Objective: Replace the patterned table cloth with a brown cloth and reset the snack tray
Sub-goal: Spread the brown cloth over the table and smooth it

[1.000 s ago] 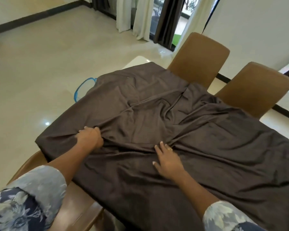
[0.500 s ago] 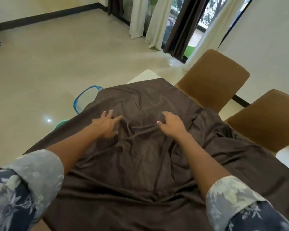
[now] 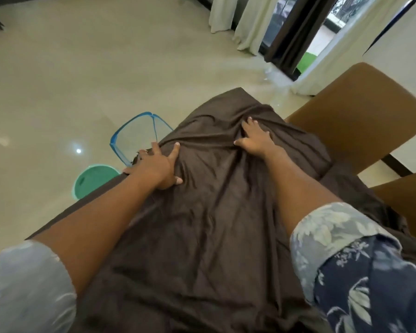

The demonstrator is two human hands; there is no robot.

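Because the brown cloth (image 3: pixel 202 236) lay soft, light and wrinkled over the table, I judged it best pinched at its edges, while my left grip (image 3: pixel 157 167) and right grip (image 3: pixel 256 140) pressed it open-palmed, holding nothing.

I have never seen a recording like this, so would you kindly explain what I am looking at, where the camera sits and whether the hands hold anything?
There is no machine here: a person works with bare hands. The one picture comes from a wide-angle camera worn on the head, looking forward and down, so the arms reach in from the bottom. A wrinkled brown cloth is spread over the surface. The left hand and the right hand both lie on it with fingers spread, pressing rather than gripping; nothing is held. On the floor beyond sit a blue-framed mesh thing and a round green thing. Brown chairs stand at the right. No snack tray shows.
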